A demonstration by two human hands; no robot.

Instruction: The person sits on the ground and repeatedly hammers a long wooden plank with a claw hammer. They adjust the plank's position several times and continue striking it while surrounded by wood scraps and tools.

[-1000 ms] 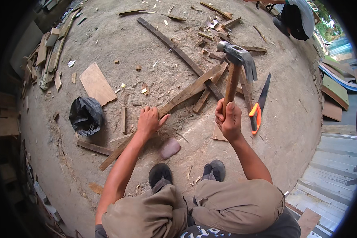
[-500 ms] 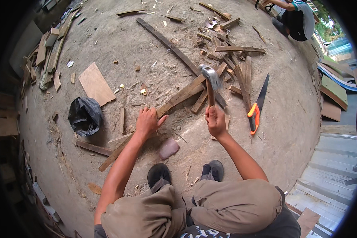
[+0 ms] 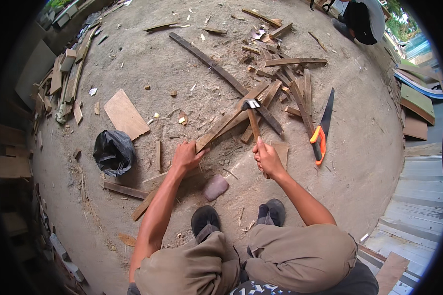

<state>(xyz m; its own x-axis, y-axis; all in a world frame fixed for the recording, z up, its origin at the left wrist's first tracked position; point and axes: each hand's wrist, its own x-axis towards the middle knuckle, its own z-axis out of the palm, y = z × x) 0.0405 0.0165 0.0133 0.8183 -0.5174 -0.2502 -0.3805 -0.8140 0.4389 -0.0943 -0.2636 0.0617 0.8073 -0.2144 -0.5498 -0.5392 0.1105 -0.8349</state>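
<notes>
The left hand (image 3: 186,156) is palm down, thumb (image 3: 202,154) spread right, left forearm (image 3: 161,206) stretched far; the right hand (image 3: 267,160) is clenched, right forearm (image 3: 302,197) angled far-left.

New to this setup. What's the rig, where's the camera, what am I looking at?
No machine here: a person works with two bare hands. The view comes from the left one of two wide fisheye cameras worn on the head, looking down, so straight edges bend near the rim and picture left is the person's left.

The right hand grips a hammer by its handle. The left hand is on a wooden strip; whether it grips or only presses is unclear.

On the bare ground lie more wood pieces, a saw with an orange and black handle, a flat wooden panel, a black plastic bag and a pinkish stone-like lump. Another person is partly visible at top right.
</notes>
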